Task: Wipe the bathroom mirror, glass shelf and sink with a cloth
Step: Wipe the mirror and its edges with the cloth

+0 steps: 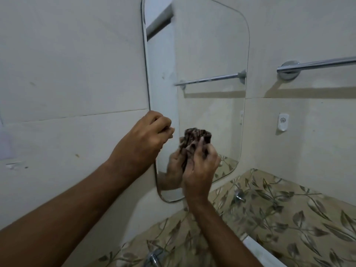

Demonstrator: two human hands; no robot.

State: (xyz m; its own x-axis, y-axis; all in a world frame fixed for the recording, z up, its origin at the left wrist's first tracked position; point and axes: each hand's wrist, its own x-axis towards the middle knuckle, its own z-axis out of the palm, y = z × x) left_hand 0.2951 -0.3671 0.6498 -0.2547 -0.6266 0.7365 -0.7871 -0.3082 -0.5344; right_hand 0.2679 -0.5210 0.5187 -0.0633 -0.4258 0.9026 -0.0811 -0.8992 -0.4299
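Note:
A tall rounded mirror [208, 54] hangs on the pale tiled wall. My right hand [202, 168] grips a dark bunched cloth [198, 136] and holds it against the lower part of the glass; its reflection shows just to the left. My left hand [143, 139] is at the mirror's left edge, fingers curled with nothing visible in them. Whether it touches the edge I cannot tell. A white sink rim [258, 251] shows at the bottom right. No glass shelf is in view.
A chrome towel bar [316, 64] is fixed to the wall right of the mirror, with a small white hook [282, 121] below it. Leaf-patterned tiles [289, 218] cover the lower wall. A chrome tap [154, 259] pokes up at the bottom edge.

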